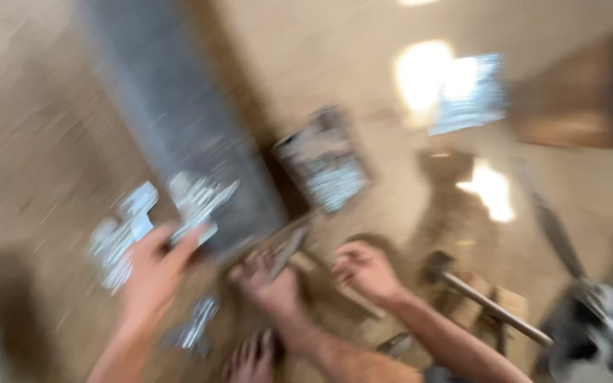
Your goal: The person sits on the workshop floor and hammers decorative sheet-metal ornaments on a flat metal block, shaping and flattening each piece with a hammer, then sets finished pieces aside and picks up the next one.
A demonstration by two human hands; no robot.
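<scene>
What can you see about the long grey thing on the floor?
The long grey beam looks like dull metal, though the picture is very blurred. It lies flat on the tan floor, slanting from the top down toward the middle. Shiny silver pieces rest at its lower end, where the left hand reaches with its fingers. Finer details cannot be made out.

One view only, and it's the head camera, looking steeply down from above onto a tan floor (51, 142). The frame is smeared with motion blur, so fine detail is lost. It sits close: forearms enter from the bottom edge and reach up toward mid-frame. A long grey beam (179, 120) runs diagonally from the top edge toward the centre. No second view shares the scene.
</scene>
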